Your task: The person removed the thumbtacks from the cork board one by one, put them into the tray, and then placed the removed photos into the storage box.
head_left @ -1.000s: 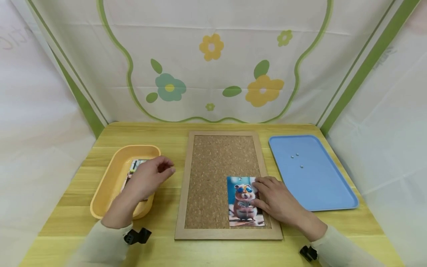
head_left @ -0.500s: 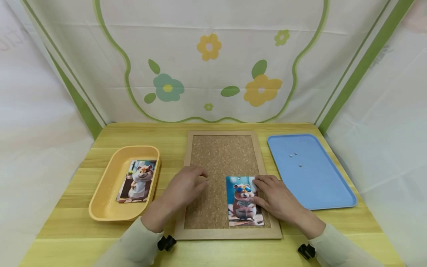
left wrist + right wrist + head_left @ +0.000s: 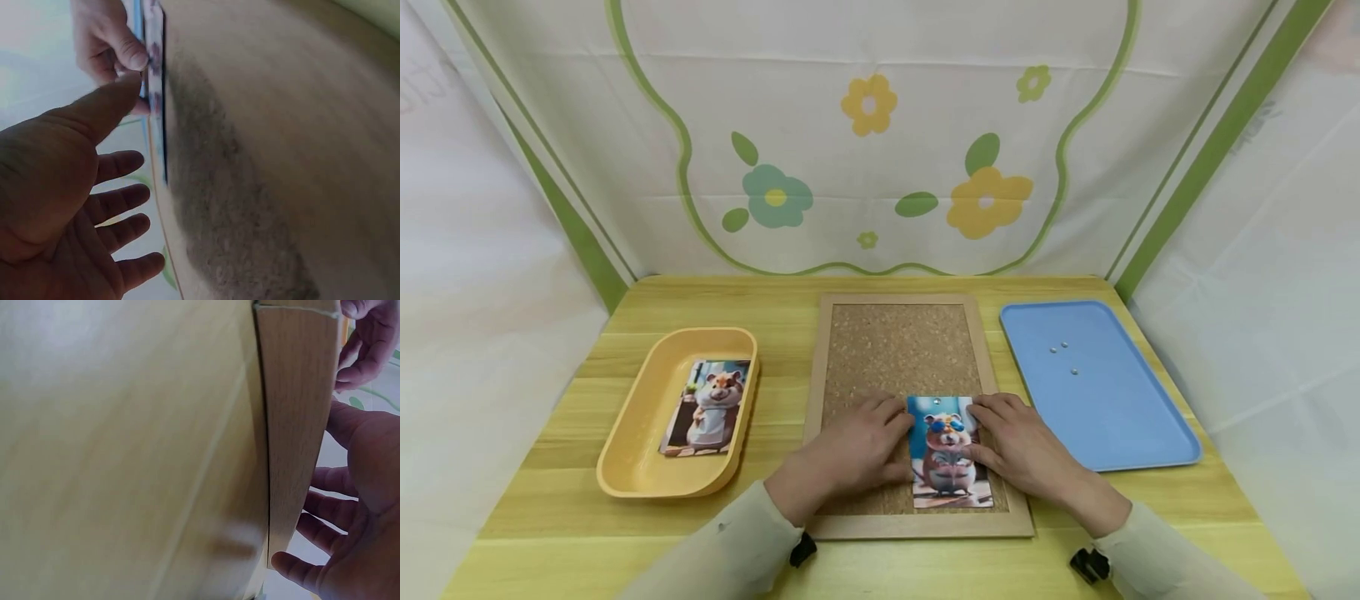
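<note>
A photo card (image 3: 951, 475) of a hamster in blue sunglasses lies on the lower right of the wood-framed corkboard (image 3: 895, 342), a small silvery pin (image 3: 937, 402) at its top edge. My right hand (image 3: 1028, 446) rests on the card's right side, thumb and fingertips touching it, fingers loosely extended in the right wrist view. By the card's left edge is my left hand (image 3: 861, 446), low over the cork. In the left wrist view its fingers (image 3: 125, 200) are spread and hold nothing; whether they touch the card I cannot tell.
Left of the board stands a yellow-orange bin (image 3: 625, 442) with a hamster photo (image 3: 711, 412) inside. To the right lies a blue tray (image 3: 1120, 417) bearing several small silvery pins (image 3: 1064, 345). A white flowered cloth (image 3: 820, 108) hangs behind the wooden table (image 3: 535, 533).
My left hand has left the yellow-orange bin and crossed rightward to the card's left edge, uncovering the photo in the bin. The right hand stays on the card.
</note>
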Demonstrator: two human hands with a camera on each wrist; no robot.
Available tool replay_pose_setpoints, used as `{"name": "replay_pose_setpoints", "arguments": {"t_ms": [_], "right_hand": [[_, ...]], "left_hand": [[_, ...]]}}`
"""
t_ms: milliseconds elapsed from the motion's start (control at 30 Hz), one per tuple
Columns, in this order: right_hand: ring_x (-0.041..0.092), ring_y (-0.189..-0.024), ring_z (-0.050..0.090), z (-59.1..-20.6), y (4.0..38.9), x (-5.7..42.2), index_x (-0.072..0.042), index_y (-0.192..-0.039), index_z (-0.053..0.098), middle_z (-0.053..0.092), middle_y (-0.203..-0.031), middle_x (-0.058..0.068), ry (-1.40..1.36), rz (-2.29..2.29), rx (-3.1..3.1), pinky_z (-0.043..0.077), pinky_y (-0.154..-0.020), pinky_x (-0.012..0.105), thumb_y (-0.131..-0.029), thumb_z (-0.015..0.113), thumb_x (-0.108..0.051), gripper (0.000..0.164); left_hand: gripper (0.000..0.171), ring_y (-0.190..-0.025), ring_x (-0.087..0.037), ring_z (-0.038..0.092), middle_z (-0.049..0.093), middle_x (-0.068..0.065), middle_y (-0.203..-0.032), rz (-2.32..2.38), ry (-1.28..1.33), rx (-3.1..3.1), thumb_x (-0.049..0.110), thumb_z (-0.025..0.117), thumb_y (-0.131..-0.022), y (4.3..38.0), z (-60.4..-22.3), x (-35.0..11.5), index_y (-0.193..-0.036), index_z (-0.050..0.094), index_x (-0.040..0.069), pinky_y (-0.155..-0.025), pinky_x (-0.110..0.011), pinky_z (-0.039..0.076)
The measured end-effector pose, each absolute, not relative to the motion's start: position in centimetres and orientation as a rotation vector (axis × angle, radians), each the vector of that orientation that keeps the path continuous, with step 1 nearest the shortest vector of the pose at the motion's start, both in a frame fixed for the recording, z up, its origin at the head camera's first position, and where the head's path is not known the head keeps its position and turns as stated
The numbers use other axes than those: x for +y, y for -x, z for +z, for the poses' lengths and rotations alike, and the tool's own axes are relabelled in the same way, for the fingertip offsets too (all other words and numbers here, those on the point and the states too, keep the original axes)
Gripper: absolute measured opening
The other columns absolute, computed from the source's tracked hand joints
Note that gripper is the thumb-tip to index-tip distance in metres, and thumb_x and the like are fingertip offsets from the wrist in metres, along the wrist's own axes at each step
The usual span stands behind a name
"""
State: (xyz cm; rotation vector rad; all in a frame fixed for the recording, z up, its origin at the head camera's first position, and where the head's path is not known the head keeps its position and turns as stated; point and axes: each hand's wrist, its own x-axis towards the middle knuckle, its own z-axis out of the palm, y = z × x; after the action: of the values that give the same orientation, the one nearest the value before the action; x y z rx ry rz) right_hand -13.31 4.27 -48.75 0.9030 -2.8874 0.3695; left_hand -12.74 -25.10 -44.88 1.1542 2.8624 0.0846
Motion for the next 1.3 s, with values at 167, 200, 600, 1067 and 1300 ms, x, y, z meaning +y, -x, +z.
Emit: {"name": "replay_pose_setpoints", "arguments": {"t_ms": [167, 200, 600, 1067, 1300], "right_hand": [[0.039, -0.138, 0.054, -48.8, 13.3, 4.3, -0.002, -0.145, 0.061, 0.060, -0.148, 0.017, -0.900, 0.378, -2.892, 0.049, -0.107, 0.062, -0.099, 0.072, -0.047, 0.066], [0.039, -0.138, 0.053, -48.8, 13.3, 4.3, -0.002, -0.146, 0.061, 0.059, -0.149, 0.017, -0.899, 0.378, -2.893, 0.049, -0.107, 0.063, -0.099, 0.072, -0.047, 0.066], [0.040, -0.139, 0.052, -48.7, 13.2, 4.4, -0.002, -0.147, 0.060, 0.059, -0.150, 0.017, -0.882, 0.369, -2.912, 0.048, -0.108, 0.063, -0.099, 0.071, -0.049, 0.067], [0.041, -0.136, 0.055, -48.2, 13.5, 4.4, -0.002, -0.143, 0.063, 0.061, -0.147, 0.018, -0.922, 0.321, -2.911, 0.049, -0.107, 0.064, -0.100, 0.071, -0.047, 0.063], [0.039, -0.123, 0.065, -46.6, 14.8, 4.7, -0.003, -0.133, 0.068, 0.072, -0.130, 0.015, -0.965, 0.333, -2.877, 0.052, -0.103, 0.062, -0.099, 0.074, -0.036, 0.047]], "left_hand": [[0.094, -0.157, -0.032, 0.034, 0.040, -0.011, -0.167, -0.007, -1.121, 2.792, 0.077, 0.058, -0.093, 12.7, -45.6, -24.6, -0.160, 0.043, 0.012, -0.126, -0.054, 0.035], [0.097, -0.158, -0.032, 0.032, 0.037, -0.011, -0.169, -0.004, -1.108, 2.782, 0.078, 0.057, -0.092, 12.7, -45.7, -24.6, -0.161, 0.042, 0.012, -0.126, -0.054, 0.034], [0.113, -0.164, -0.031, 0.013, 0.018, -0.011, -0.177, -0.007, -1.029, 2.747, 0.087, 0.050, -0.089, 12.2, -46.7, -24.6, -0.168, 0.025, 0.010, -0.130, -0.057, 0.022], [0.113, -0.165, -0.030, 0.011, 0.015, -0.009, -0.177, 0.034, -1.018, 2.753, 0.087, 0.049, -0.089, 12.1, -47.1, -24.9, -0.169, 0.023, 0.012, -0.131, -0.056, 0.019], [0.113, -0.165, -0.030, 0.011, 0.016, -0.009, -0.177, 0.063, -1.021, 2.755, 0.086, 0.051, -0.089, 12.0, -47.0, -25.0, -0.169, 0.024, 0.012, -0.131, -0.056, 0.019]]}}
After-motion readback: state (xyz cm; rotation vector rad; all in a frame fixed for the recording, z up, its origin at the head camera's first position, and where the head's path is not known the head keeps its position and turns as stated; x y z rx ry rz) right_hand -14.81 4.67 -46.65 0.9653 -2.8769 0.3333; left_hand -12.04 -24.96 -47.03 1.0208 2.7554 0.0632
